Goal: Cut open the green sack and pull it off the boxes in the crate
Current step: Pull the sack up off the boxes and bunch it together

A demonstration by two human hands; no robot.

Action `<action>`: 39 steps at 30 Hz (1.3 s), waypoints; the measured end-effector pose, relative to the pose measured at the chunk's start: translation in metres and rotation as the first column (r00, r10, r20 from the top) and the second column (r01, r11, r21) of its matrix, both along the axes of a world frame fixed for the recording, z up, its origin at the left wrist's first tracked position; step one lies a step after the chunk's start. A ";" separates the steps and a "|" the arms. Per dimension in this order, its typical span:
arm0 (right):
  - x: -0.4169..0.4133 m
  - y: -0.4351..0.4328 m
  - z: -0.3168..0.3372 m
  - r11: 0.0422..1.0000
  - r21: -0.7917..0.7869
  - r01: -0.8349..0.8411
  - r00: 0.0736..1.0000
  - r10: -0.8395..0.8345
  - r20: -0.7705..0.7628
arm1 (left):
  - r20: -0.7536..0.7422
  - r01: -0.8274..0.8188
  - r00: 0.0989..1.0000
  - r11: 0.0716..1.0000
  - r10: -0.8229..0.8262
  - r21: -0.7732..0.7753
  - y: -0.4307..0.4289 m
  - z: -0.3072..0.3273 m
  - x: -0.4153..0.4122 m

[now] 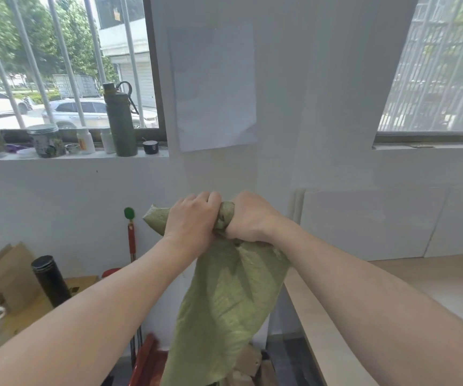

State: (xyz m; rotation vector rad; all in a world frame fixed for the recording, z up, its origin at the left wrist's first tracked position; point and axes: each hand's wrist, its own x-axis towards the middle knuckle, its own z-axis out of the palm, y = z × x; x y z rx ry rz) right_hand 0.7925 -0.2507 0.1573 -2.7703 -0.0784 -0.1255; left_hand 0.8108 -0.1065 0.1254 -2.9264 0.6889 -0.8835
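Observation:
The green sack (224, 299) hangs stretched in front of me, bunched at its top end. My left hand (191, 218) and my right hand (248, 217) sit side by side at chest height, both clenched on that bunched top. A corner of the sack sticks out to the left of my left hand. Below, the sack's lower part drapes over brown cardboard boxes (248, 360) at the bottom edge. A red crate (148, 360) shows beside them, mostly cut off by the frame.
A wooden table (391, 291) runs along the right. At left lie cardboard pieces and a black flask (50, 280). A red-handled tool (131, 238) leans against the white wall. Jars and a dark green bottle (120, 121) stand on the windowsill.

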 end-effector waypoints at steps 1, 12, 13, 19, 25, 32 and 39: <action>-0.001 -0.001 0.000 1.000 0.005 -0.020 1.000 0.020 -0.010 | -0.015 -0.007 1.000 1.000 0.007 -0.015 -0.001 0.001 0.001; -0.005 -0.005 -0.024 0.781 -0.607 0.145 0.862 0.202 0.466 | -0.507 -0.121 0.860 0.989 0.059 -0.090 -0.004 0.019 0.017; -0.005 -0.005 -0.027 0.776 -0.608 0.166 0.871 0.174 0.460 | -0.538 -0.122 0.842 0.985 0.036 -0.125 -0.002 0.022 0.020; -0.002 -0.010 -0.037 0.837 -0.515 0.184 0.808 0.169 0.564 | -0.794 -0.131 0.554 0.915 -0.251 -0.381 0.008 0.039 0.013; 0.003 -0.012 -0.030 0.869 -0.481 0.116 0.854 0.160 0.495 | -0.739 0.039 0.613 0.945 -0.280 -0.325 0.016 0.023 0.018; -0.002 -0.008 -0.018 0.946 -0.302 0.120 0.964 -0.038 0.264 | -0.310 0.113 0.947 0.991 -0.087 0.068 0.009 0.011 0.006; -0.006 -0.009 -0.004 0.975 -0.175 0.136 0.986 -0.116 0.120 | -0.026 0.067 0.997 0.998 -0.067 0.015 -0.005 -0.014 0.005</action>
